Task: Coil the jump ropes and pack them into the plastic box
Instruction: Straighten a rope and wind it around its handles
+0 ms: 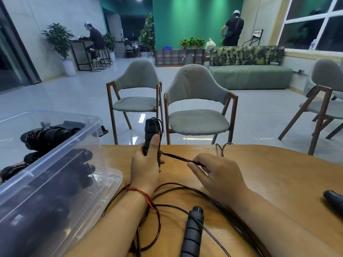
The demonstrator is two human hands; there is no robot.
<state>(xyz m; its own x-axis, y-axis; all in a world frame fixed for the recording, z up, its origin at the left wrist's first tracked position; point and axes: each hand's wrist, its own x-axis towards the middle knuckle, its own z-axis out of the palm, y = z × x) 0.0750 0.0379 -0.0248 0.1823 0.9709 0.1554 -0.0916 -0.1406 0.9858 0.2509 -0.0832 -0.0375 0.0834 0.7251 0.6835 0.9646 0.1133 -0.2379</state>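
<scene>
L hand (pixel 144 170) grip clamped on upright handle (pixel 151 129); R hand (pixel 218 174) grip pinched on its cord (pixel 176 157), over tabletop (pixel 278 173).

wooden counter (pixel 278 173) is carrying a clear plastic box (pixel 55 154) at its left side. loose dark rope (pixel 159 224) is lying in loops near the front, a black handle (pixel 193 230) resting among them. a second handle (pixel 334 201) is lying at the right edge.

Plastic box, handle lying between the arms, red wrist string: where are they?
plastic box (pixel 55 156): head view, its near rim.
handle (pixel 193 232): head view, middle of its grip.
red string (pixel 139 191): head view, where it crosses the wrist.
</scene>
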